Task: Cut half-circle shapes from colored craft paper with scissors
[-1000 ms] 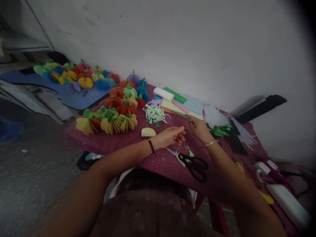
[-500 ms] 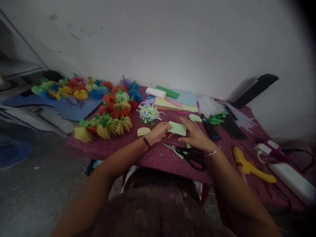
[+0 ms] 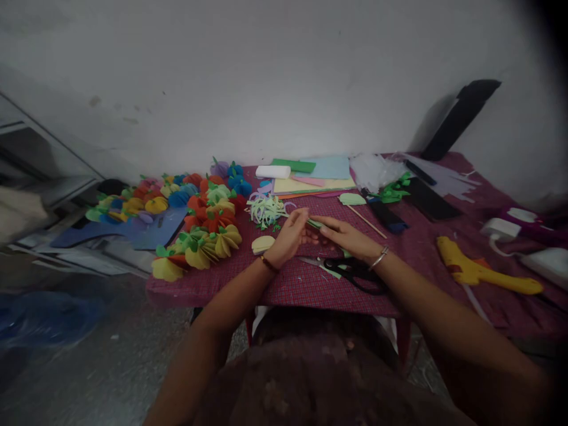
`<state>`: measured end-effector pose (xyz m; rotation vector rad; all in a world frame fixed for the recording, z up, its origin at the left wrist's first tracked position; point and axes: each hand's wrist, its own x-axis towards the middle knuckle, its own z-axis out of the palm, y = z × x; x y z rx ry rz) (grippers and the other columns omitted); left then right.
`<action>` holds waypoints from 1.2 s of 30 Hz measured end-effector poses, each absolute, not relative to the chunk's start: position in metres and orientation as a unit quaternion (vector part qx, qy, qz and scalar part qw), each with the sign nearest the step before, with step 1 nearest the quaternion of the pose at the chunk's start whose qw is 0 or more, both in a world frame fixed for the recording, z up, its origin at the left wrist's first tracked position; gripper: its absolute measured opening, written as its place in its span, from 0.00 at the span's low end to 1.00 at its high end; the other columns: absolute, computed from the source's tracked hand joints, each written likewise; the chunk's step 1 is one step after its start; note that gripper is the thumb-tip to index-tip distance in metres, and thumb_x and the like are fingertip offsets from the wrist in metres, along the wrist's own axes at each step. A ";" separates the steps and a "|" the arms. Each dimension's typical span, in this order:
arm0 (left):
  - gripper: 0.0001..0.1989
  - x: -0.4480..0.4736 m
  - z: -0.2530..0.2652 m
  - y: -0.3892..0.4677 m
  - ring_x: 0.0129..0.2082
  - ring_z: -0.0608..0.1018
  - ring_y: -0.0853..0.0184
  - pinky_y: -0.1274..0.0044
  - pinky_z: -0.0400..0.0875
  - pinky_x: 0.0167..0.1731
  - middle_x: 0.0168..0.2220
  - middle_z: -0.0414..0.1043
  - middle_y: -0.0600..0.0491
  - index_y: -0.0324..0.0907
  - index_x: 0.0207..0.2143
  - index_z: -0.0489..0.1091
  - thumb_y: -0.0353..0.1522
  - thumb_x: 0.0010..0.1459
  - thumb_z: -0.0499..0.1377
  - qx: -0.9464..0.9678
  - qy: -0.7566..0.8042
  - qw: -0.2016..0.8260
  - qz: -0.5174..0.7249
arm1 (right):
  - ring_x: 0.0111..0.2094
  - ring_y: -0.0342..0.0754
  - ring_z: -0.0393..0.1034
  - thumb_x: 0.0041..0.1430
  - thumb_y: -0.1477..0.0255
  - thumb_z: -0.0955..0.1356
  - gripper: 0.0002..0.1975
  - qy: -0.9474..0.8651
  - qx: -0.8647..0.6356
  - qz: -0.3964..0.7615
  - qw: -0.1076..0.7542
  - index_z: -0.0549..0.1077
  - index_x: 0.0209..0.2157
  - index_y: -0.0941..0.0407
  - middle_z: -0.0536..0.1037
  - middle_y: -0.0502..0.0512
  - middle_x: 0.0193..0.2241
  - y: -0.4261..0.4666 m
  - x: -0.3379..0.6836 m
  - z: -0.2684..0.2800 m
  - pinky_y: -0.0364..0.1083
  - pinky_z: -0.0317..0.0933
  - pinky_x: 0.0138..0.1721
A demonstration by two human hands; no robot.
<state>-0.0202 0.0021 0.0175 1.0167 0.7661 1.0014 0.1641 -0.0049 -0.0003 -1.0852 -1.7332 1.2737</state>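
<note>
My left hand (image 3: 290, 235) and my right hand (image 3: 345, 235) come together above the table, fingers closed on a piece of light green paper (image 3: 315, 223). The paper is turned nearly edge-on, so little of its face shows. Just below my right hand lie black-handled scissors (image 3: 333, 265), blades pointing left, with pale green scraps around them. A small stack of pale yellow cut pieces (image 3: 263, 243) rests beside my left wrist. Beyond my right hand are a light green cut piece (image 3: 352, 199) and a thin wooden stick (image 3: 367, 222).
Colourful paper pumpkins (image 3: 217, 216) crowd the table's left side. Paper strips (image 3: 266, 210) are heaped near the middle, with coloured sheets (image 3: 328, 185) and a white roll (image 3: 273, 172) behind. A yellow glue gun (image 3: 483, 273) and a white charger (image 3: 501, 229) are at right.
The light green paper has gone from flat and face-up to nearly edge-on. My right hand has closed in on it beside my left. The view has shifted.
</note>
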 end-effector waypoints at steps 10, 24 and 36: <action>0.29 -0.018 0.013 0.003 0.26 0.76 0.72 0.77 0.72 0.30 0.29 0.72 0.58 0.40 0.47 0.64 0.43 0.47 0.70 0.534 0.326 0.627 0.464 | 0.33 0.45 0.71 0.59 0.59 0.72 0.26 -0.499 -0.367 0.673 0.405 0.73 0.57 0.52 0.78 0.53 0.36 -0.012 0.164 0.003 0.41 0.63 0.28; 0.25 -0.017 0.016 -0.001 0.26 0.75 0.73 0.77 0.72 0.31 0.30 0.71 0.59 0.41 0.45 0.64 0.40 0.49 0.69 0.541 0.354 0.604 0.466 | 0.34 0.44 0.70 0.57 0.62 0.73 0.26 -0.502 -0.364 0.671 0.406 0.74 0.56 0.51 0.78 0.52 0.36 -0.014 0.162 0.006 0.41 0.63 0.31; 0.28 -0.016 0.009 0.004 0.24 0.75 0.73 0.77 0.73 0.29 0.29 0.71 0.59 0.41 0.43 0.64 0.46 0.48 0.70 0.545 0.325 0.606 0.479 | 0.34 0.43 0.69 0.56 0.62 0.74 0.24 -0.497 -0.350 0.684 0.404 0.75 0.54 0.51 0.77 0.51 0.36 -0.014 0.163 0.006 0.41 0.63 0.32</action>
